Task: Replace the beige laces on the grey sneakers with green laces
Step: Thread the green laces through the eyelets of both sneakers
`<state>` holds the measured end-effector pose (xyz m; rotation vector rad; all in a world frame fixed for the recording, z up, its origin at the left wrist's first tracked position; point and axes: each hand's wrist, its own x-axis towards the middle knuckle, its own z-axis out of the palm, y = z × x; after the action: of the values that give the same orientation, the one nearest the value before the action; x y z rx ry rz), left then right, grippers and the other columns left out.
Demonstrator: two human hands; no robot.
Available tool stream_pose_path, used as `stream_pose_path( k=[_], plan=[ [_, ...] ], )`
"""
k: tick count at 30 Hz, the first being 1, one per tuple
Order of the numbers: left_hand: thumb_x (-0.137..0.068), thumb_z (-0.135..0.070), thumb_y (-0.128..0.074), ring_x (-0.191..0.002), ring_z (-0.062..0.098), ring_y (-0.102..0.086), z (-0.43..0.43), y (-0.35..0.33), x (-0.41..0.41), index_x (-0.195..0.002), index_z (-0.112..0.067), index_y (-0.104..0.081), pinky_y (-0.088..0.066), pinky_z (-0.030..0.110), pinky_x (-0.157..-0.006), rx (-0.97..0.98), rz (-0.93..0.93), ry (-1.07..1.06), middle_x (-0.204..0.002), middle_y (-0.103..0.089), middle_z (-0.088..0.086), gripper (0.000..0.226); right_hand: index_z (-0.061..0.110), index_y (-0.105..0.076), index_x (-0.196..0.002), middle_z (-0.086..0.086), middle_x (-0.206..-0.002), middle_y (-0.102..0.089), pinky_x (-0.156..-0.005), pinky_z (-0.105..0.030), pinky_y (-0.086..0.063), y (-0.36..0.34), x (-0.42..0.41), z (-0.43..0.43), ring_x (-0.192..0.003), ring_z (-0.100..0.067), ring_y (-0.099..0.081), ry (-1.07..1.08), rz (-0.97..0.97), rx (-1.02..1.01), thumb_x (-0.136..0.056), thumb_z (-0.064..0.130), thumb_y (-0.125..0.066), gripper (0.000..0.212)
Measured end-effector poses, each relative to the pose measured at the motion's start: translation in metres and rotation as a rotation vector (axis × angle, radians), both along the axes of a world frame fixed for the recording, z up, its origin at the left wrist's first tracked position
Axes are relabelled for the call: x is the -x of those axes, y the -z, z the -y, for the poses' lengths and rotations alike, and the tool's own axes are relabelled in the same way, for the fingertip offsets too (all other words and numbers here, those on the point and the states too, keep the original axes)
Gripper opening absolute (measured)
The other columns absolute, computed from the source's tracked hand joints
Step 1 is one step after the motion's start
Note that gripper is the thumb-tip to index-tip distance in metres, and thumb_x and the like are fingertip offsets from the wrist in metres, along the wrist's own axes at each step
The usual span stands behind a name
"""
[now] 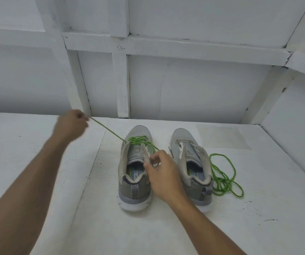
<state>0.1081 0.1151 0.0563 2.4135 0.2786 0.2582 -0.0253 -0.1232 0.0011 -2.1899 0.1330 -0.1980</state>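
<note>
Two grey sneakers stand side by side on a white surface, heels toward me. The left sneaker [135,170] has a green lace [138,140] threaded through its front eyelets. One end of that lace runs taut up and to the left, pinched in my left hand [71,126]. My right hand [161,172] pinches the right eyelet flap of the left sneaker, where the lace's other end passes. The right sneaker [190,162] has no lace in it. A second green lace [225,178] lies in a loose coil beside the right sneaker.
The white painted surface [37,144] reaches to a panelled white wall [185,85] at the back and a side wall on the right. A seam in the surface runs down left of the sneakers.
</note>
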Motion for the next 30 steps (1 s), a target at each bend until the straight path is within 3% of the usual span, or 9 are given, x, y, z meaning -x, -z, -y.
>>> stream_pose_path(
  k=[3, 6, 8, 10, 12, 19, 25, 28, 30],
  plan=[
    [-0.096, -0.017, -0.05, -0.103, 0.031, -0.06, -0.019, -0.006, -0.005, -0.116, -0.009, -0.063, -0.046, 0.039, -0.084, -0.015, 0.099, -0.155, -0.098, -0.072, 0.012, 0.025, 0.021, -0.053, -0.099, 0.008, -0.104, -0.054, -0.085, -0.038, -0.049, 0.001, 0.0, 0.0, -0.092, -0.015, -0.056, -0.001, -0.008, 0.001, -0.093, 0.032, -0.059, 0.014],
    [-0.098, -0.022, -0.053, -0.088, 0.018, -0.061, 0.015, 0.005, 0.013, -0.141, -0.025, -0.044, -0.047, 0.028, -0.072, -0.003, -0.037, 0.197, -0.082, -0.071, -0.003, 0.044, 0.021, -0.054, -0.1, 0.008, -0.104, -0.055, -0.085, -0.038, -0.049, 0.001, -0.001, -0.001, -0.092, -0.015, -0.056, 0.001, -0.009, 0.009, -0.093, 0.033, -0.059, 0.015],
    [-0.099, -0.024, -0.052, -0.066, 0.005, -0.056, 0.045, 0.02, 0.028, -0.132, -0.035, -0.049, -0.041, 0.016, -0.059, -0.123, -0.177, 0.465, -0.075, -0.068, -0.012, 0.035, 0.021, -0.054, -0.1, 0.008, -0.104, -0.055, -0.085, -0.038, -0.048, 0.002, -0.002, -0.001, -0.092, -0.015, -0.056, 0.003, -0.005, 0.014, -0.092, 0.033, -0.06, 0.015],
    [-0.098, -0.021, -0.05, -0.068, 0.007, -0.057, 0.062, 0.035, 0.033, -0.108, -0.028, -0.068, -0.036, 0.011, -0.056, -0.259, -0.182, 0.584, -0.074, -0.068, -0.011, 0.021, 0.02, -0.053, -0.098, 0.008, -0.103, -0.055, -0.084, -0.037, -0.049, 0.002, -0.002, 0.0, -0.092, -0.015, -0.056, 0.002, -0.005, 0.007, -0.092, 0.032, -0.06, 0.014],
    [-0.097, -0.02, -0.051, -0.07, 0.01, -0.059, 0.058, 0.036, 0.031, -0.087, -0.024, -0.07, -0.036, 0.014, -0.056, -0.208, -0.152, 0.533, -0.076, -0.07, -0.008, 0.022, 0.02, -0.053, -0.097, 0.008, -0.102, -0.055, -0.084, -0.037, -0.049, 0.003, -0.002, 0.0, -0.091, -0.015, -0.056, -0.002, -0.003, 0.0, -0.092, 0.031, -0.06, 0.014],
    [-0.096, -0.019, -0.051, -0.079, 0.011, -0.055, -0.007, -0.006, 0.006, -0.099, -0.011, -0.073, -0.037, 0.028, -0.072, -0.014, 0.043, 0.03, -0.085, -0.072, -0.003, 0.024, 0.021, -0.054, -0.096, 0.008, -0.102, -0.056, -0.083, -0.035, -0.049, 0.005, -0.002, 0.0, -0.089, -0.014, -0.056, 0.0, 0.013, -0.018, -0.092, 0.029, -0.061, 0.012],
    [-0.097, -0.029, -0.056, -0.065, 0.008, -0.055, 0.029, 0.008, 0.024, -0.145, -0.031, -0.038, -0.045, 0.025, -0.064, -0.097, -0.116, 0.381, -0.074, -0.07, -0.015, 0.052, 0.021, -0.054, -0.095, 0.008, -0.101, -0.056, -0.083, -0.038, -0.05, 0.005, -0.003, 0.0, -0.089, -0.015, -0.056, -0.001, 0.006, -0.039, -0.091, 0.029, -0.062, 0.012],
    [-0.096, -0.031, -0.055, -0.071, 0.006, -0.061, 0.052, 0.028, 0.027, -0.106, -0.033, -0.07, -0.047, 0.025, -0.069, -0.245, -0.208, 0.559, -0.073, -0.071, -0.015, 0.018, 0.021, -0.053, -0.094, 0.009, -0.1, -0.056, -0.083, -0.039, -0.05, 0.005, -0.003, 0.001, -0.088, -0.016, -0.057, -0.003, 0.002, -0.047, -0.091, 0.028, -0.062, 0.012],
    [-0.095, -0.03, -0.055, -0.076, 0.008, -0.062, 0.052, 0.027, 0.027, -0.08, -0.03, -0.07, -0.045, 0.023, -0.065, -0.247, -0.211, 0.541, -0.075, -0.071, -0.013, 0.022, 0.022, -0.053, -0.095, 0.009, -0.101, -0.055, -0.083, -0.04, -0.05, 0.005, -0.002, 0.001, -0.088, -0.016, -0.057, -0.006, -0.003, -0.056, -0.091, 0.029, -0.062, 0.012]
  ],
)
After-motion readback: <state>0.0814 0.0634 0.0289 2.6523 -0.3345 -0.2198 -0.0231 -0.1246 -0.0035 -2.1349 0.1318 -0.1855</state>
